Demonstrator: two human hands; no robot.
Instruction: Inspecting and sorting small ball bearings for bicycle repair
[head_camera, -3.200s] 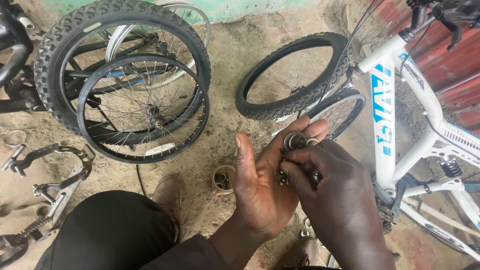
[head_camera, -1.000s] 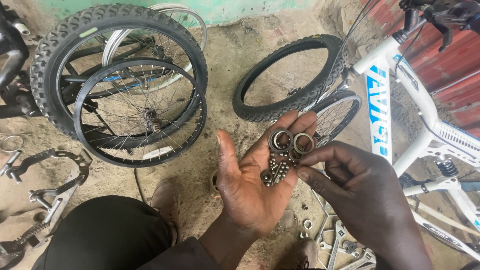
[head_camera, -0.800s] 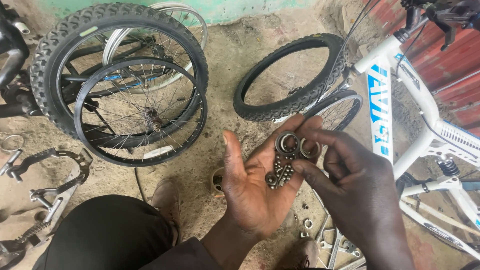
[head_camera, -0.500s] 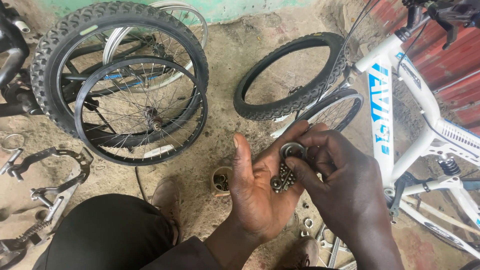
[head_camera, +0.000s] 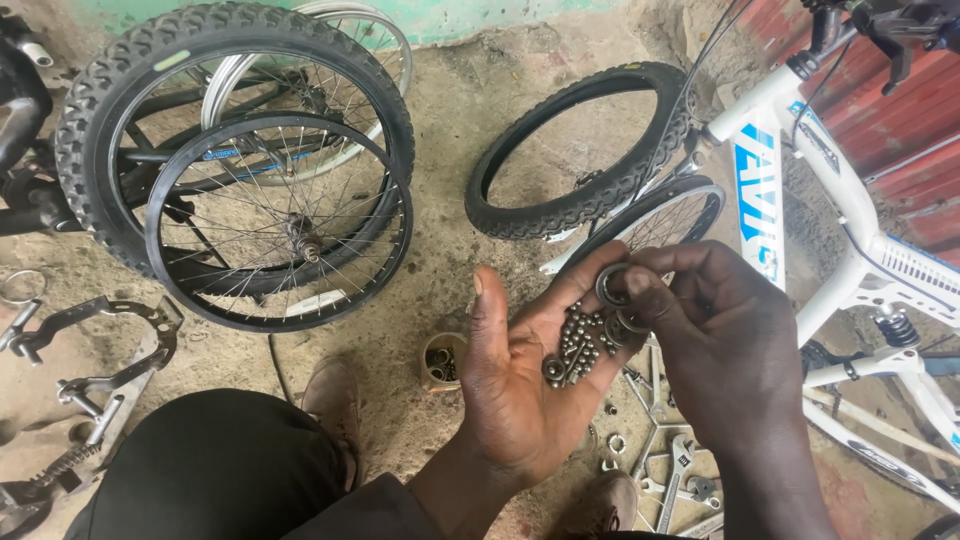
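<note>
Head view | left hand (head_camera: 520, 390) cupped palm-up, cradling loose steel bearing balls (head_camera: 575, 345) | right hand (head_camera: 715, 345) pinching a bearing ring (head_camera: 612, 285) at the left fingertips | step: sorting bearing parts | next: likely a steady palm, fine pinch

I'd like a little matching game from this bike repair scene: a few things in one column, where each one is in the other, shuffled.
Things:
1. small steel bearing balls
2. small round tin of parts
3. bare black rubber tyre
4. grey metal spanners

Places:
A. on the ground beside the white bicycle frame
B. on the ground under the right hand
C. in the open left hand
D. on the ground left of the left hand's thumb

Pairs: 1-C, 2-D, 3-A, 4-B
</note>
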